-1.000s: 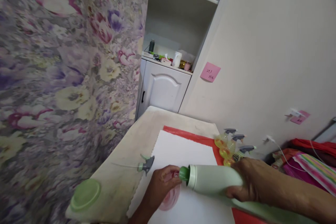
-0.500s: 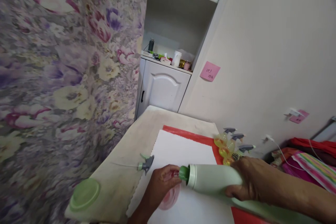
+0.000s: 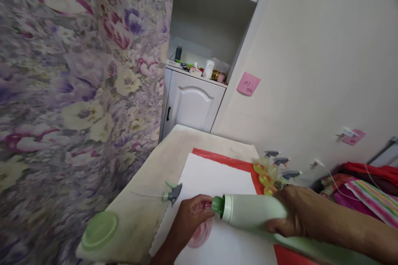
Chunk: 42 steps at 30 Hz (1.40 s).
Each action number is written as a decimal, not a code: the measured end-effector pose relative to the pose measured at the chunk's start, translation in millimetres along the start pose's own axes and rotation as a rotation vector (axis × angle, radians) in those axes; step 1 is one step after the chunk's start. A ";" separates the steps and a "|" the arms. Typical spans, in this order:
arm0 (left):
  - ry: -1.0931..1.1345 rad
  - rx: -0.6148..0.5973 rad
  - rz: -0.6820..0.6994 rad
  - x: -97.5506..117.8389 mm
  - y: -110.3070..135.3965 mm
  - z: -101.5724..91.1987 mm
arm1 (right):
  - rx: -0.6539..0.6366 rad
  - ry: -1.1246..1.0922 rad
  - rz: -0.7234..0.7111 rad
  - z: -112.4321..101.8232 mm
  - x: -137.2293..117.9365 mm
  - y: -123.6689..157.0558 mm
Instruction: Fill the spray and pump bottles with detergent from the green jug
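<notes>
My right hand (image 3: 295, 213) is wrapped round a large pale green bottle (image 3: 250, 211) tipped onto its side. A darker green spout (image 3: 218, 205) sticks out of its threaded mouth. The spout points left, at the neck of a clear pinkish spray bottle (image 3: 200, 234), which my left hand (image 3: 194, 215) grips by the neck. My fingers partly hide where spout and neck meet, so I cannot tell if liquid flows. A grey and green trigger sprayer head (image 3: 174, 193) with a thin tube lies to the left. A green round cap (image 3: 99, 230) rests near the table's left corner.
White paper (image 3: 217, 174) lies over a red sheet (image 3: 211, 157) on the pale table (image 3: 149, 182). Several spray bottles with yellow liquid (image 3: 266, 172) stand at the right edge by the wall. A floral curtain (image 3: 81, 91) hangs left, and a white cabinet (image 3: 195, 101) stands behind.
Both hands and the two bottles keep nearly the same pose. The view has shifted only very slightly.
</notes>
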State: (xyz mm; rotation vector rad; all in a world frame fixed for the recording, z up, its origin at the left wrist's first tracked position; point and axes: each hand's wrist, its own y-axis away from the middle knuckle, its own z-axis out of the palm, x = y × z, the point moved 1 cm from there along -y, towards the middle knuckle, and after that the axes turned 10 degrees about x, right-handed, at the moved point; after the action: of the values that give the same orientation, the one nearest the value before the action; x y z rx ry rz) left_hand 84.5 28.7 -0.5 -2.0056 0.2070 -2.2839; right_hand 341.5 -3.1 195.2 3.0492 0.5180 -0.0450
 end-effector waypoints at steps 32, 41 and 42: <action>0.043 -0.008 -0.008 -3.6 -0.1 0.8 | 0.002 0.050 -0.034 -5.8 -8.9 -1.4; 0.020 0.000 -0.009 -9.5 -1.4 0.4 | -0.024 0.049 0.000 -8.6 -12.3 -0.7; 0.016 0.003 -0.009 -9.1 -1.4 0.3 | -0.030 0.047 0.005 -9.3 -13.1 -1.0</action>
State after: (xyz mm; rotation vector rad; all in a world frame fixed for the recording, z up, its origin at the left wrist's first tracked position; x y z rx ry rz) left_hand 86.0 31.6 -9.1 -1.9915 0.1960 -2.3044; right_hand 328.9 -5.9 204.9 3.0283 0.5091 0.0341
